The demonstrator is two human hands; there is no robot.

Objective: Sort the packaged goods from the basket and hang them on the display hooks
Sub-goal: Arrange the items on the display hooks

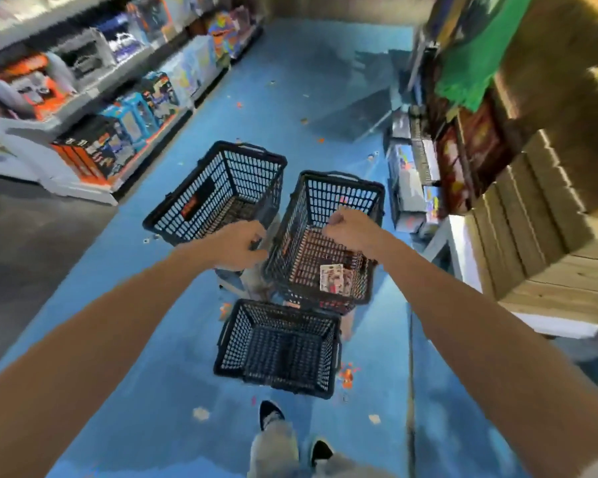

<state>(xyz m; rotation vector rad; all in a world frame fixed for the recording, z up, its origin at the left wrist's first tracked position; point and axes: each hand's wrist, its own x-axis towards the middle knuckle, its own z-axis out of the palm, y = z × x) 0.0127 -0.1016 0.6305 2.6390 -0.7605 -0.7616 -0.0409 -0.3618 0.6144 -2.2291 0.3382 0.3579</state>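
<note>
Pkgs [332, 277] lie low in the R basket [346, 182] on the floor [173, 339]. R hand [347, 224] above it, fingers [332, 225] curled, seemingly empty; L hand [237, 244] curled by rim, grip unclear. Best: pinch one pkg by its hang-tab.

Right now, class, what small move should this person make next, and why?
Probably lower the right hand into the far right basket and grip the pale packet lying there: that hand hangs curled above it, seemingly holding nothing, and the nearest basket looks empty.

Boxed toys [142, 108] fill the left shelves [97, 93]; wooden crates [532, 219] stack right.
</note>
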